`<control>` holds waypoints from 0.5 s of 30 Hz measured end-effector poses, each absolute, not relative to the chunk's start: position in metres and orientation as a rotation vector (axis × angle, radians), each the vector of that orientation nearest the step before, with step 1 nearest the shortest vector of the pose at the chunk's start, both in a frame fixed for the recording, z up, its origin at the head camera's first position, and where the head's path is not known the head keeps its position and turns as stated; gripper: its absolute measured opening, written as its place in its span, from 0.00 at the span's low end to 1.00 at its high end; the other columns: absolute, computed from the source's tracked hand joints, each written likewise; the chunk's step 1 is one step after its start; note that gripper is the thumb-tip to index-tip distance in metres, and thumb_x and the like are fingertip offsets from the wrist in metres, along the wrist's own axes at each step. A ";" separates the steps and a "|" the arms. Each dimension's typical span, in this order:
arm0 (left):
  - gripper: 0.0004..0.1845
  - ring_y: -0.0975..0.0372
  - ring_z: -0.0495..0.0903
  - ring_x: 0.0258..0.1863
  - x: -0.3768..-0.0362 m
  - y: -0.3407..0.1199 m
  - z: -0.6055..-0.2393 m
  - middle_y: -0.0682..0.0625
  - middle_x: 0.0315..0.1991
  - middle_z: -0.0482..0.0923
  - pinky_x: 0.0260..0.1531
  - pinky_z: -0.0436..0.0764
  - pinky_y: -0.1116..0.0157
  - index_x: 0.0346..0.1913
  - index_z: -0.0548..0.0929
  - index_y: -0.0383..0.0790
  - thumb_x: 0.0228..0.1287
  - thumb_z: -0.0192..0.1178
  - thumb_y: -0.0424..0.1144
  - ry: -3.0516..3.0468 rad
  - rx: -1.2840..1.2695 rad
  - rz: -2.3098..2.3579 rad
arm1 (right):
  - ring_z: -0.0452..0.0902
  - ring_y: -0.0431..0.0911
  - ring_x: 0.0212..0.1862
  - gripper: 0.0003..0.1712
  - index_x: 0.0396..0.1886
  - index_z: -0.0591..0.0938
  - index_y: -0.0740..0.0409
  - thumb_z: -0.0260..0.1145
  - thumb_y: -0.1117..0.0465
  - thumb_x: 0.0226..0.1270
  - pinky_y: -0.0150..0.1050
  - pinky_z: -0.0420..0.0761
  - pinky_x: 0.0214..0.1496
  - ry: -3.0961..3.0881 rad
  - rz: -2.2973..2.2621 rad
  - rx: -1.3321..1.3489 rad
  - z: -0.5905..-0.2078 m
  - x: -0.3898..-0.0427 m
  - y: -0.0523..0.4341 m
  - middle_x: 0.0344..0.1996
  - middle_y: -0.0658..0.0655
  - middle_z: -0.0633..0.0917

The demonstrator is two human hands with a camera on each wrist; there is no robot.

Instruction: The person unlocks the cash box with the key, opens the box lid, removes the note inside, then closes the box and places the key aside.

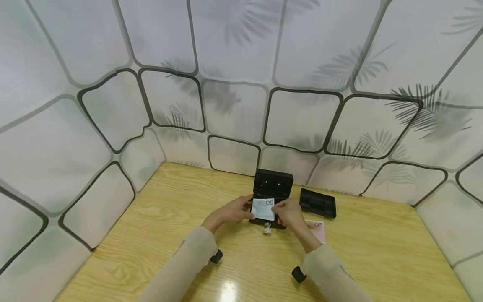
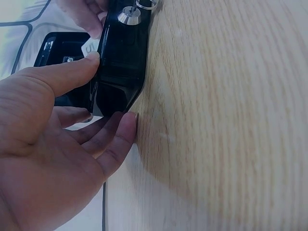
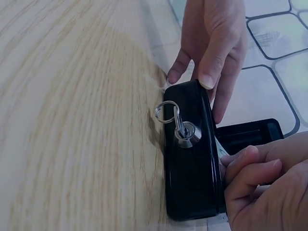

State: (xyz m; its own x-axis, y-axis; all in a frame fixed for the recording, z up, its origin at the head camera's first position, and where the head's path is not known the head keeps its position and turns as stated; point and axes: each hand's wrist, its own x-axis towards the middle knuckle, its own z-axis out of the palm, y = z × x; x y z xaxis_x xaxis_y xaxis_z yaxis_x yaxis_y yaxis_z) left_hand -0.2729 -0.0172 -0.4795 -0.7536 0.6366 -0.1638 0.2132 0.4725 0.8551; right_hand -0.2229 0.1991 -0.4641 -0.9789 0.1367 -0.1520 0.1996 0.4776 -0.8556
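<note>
A black cash box (image 1: 273,184) stands with its lid raised, and a pale blue 50 banknote (image 1: 261,209) lies over its inside. My right hand (image 1: 290,213) pinches the note's right edge between curled fingers. At the box's left side, my left hand (image 2: 53,139) holds the box by its corner, thumb on the rim and fingers against the outer wall near the tabletop. In the right wrist view, a key with a ring (image 3: 179,122) sits in the lock on the front wall. The note is mostly hidden in both wrist views.
Right of the box lies a black compartment tray (image 1: 318,203). A pinkish 20 banknote (image 1: 319,231) rests on the wooden table (image 1: 158,218), partly covered by my right forearm. Patterned fabric walls (image 1: 237,109) rise behind the table and at its sides.
</note>
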 end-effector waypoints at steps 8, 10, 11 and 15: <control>0.43 0.44 0.67 0.72 -0.273 -0.017 -0.479 0.34 0.76 0.63 0.71 0.67 0.49 0.81 0.53 0.30 0.73 0.65 0.35 2.269 0.687 1.214 | 0.65 0.39 0.13 0.09 0.41 0.88 0.71 0.66 0.69 0.68 0.31 0.63 0.17 2.666 -1.535 0.249 -0.465 -0.224 0.203 0.10 0.51 0.73; 0.43 0.44 0.67 0.73 -0.273 -0.016 -0.479 0.34 0.76 0.62 0.71 0.67 0.49 0.81 0.53 0.31 0.73 0.65 0.35 2.270 0.682 1.207 | 0.66 0.39 0.14 0.08 0.41 0.88 0.70 0.67 0.68 0.68 0.32 0.65 0.18 2.689 -1.519 0.251 -0.465 -0.224 0.203 0.10 0.51 0.75; 0.43 0.44 0.67 0.72 -0.273 -0.016 -0.479 0.34 0.76 0.62 0.71 0.67 0.49 0.81 0.53 0.31 0.73 0.65 0.35 2.270 0.684 1.206 | 0.67 0.39 0.14 0.08 0.40 0.89 0.70 0.68 0.68 0.68 0.32 0.65 0.18 2.703 -1.509 0.254 -0.465 -0.224 0.202 0.11 0.52 0.76; 0.43 0.44 0.67 0.73 -0.272 -0.017 -0.479 0.34 0.76 0.63 0.70 0.68 0.49 0.81 0.53 0.31 0.73 0.65 0.35 2.268 0.675 1.207 | 0.70 0.40 0.14 0.08 0.40 0.89 0.69 0.69 0.67 0.67 0.33 0.68 0.18 2.764 -1.460 0.263 -0.466 -0.223 0.202 0.14 0.56 0.80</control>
State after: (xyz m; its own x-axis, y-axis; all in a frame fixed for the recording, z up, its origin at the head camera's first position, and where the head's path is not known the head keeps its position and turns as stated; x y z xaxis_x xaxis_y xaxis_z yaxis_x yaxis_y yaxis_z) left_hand -0.2721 -0.0167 -0.4786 -0.7630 0.6207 -0.1807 0.1966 0.4891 0.8498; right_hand -0.2231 0.2021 -0.4661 -0.9859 0.1456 -0.0823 0.1501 0.5528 -0.8197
